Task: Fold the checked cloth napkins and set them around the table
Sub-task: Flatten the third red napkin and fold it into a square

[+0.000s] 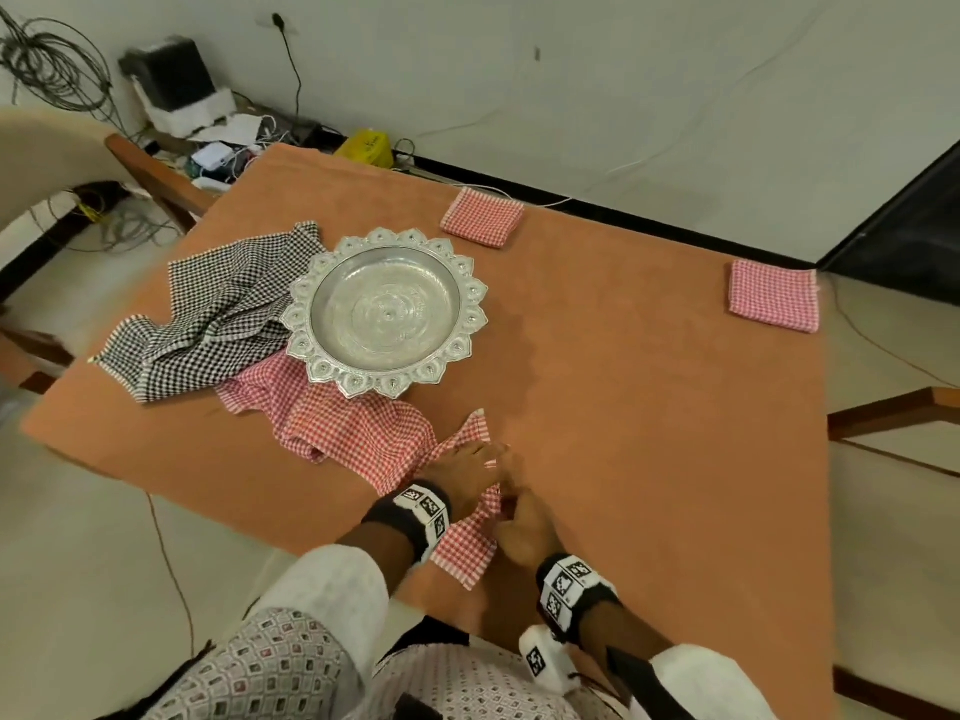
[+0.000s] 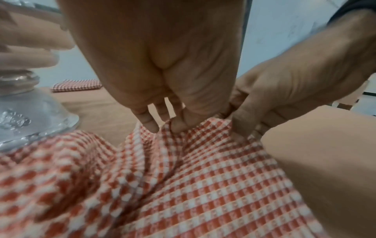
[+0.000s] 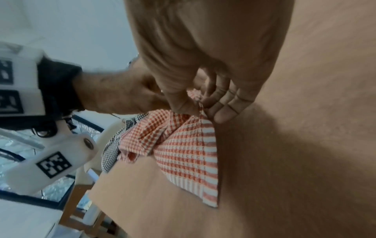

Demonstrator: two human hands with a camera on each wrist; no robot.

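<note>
A crumpled red checked napkin (image 1: 358, 433) (image 2: 203, 177) (image 3: 183, 145) lies on the orange table (image 1: 649, 407), partly under a silver tray (image 1: 387, 311). Near the table's front edge, my left hand (image 1: 488, 459) (image 2: 173, 125) pinches a bunch of the napkin's edge between thumb and fingers. My right hand (image 1: 511, 511) (image 3: 200, 107) pinches the same edge right beside it, and the corner below hangs flat on the table. A black checked napkin (image 1: 218, 314) lies loose left of the tray. Two folded red napkins sit at the far edge (image 1: 483, 218) and the right edge (image 1: 774, 296).
The silver tray (image 2: 30, 116) stands on a foot on top of part of the red napkin. Wooden chairs (image 1: 156, 179) stand at the far left and right (image 1: 893, 413). Cables and boxes (image 1: 218, 142) clutter the floor behind the table.
</note>
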